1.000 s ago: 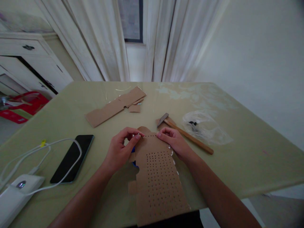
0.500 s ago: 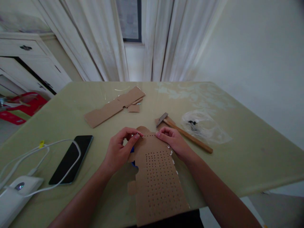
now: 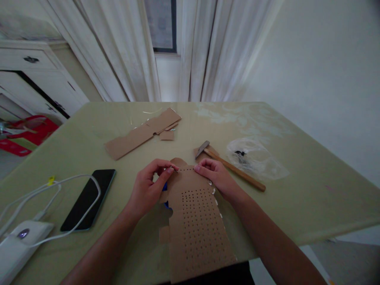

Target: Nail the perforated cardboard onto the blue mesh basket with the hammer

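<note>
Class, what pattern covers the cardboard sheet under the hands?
A grid of small punched holes on the brown cardboard sheet, clearest in the head view.

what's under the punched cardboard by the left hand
A bit of something blue peeks out at the cardboard's left edge, beside the left hand. The sheet covers the rest, so what it is cannot be told.

Dim room, pale green table (image 3: 297, 190) by the window.
White curtains (image 3: 118, 51) frame a narrow window (image 3: 162, 23) — plain wall (image 3: 326, 79) at right, white cabinet (image 3: 35, 75) at left, something red — perhaps a box (image 3: 26, 132) — on the floor.
</note>
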`<state>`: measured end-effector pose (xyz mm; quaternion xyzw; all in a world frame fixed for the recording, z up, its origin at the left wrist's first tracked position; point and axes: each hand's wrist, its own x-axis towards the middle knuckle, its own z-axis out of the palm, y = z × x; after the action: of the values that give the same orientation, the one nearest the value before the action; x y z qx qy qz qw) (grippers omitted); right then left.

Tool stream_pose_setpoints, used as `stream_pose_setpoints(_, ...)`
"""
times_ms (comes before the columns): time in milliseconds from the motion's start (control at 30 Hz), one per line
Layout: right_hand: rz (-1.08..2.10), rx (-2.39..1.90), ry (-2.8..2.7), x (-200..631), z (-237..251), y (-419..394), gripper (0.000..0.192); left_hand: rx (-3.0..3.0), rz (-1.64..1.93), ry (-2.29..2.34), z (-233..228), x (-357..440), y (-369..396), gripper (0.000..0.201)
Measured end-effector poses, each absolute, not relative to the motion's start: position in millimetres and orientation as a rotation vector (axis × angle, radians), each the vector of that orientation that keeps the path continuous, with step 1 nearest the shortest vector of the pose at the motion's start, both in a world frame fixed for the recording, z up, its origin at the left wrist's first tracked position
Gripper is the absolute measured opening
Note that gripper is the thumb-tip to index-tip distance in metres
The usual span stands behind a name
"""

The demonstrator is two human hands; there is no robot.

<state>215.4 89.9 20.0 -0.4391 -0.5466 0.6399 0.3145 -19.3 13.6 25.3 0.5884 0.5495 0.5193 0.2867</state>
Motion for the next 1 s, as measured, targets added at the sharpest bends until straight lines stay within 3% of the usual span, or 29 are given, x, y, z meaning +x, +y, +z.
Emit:
stream_pose_setpoints(600,1.681,-1.138,-1.432,216,21,89,0.052,1.608,1.363,1.49,29,-20,13,0.014)
stream_pose_setpoints(833,1.626,-1.198,-1.386,221,15,98,0.061,1.659,1.38,1.486,28,-20,14,0.013)
stream_pose_setpoints(1000,1.609,-1.208,-1.432,226,16,101,0.056,1.686,1.391,1.504,31,-19,12,0.013)
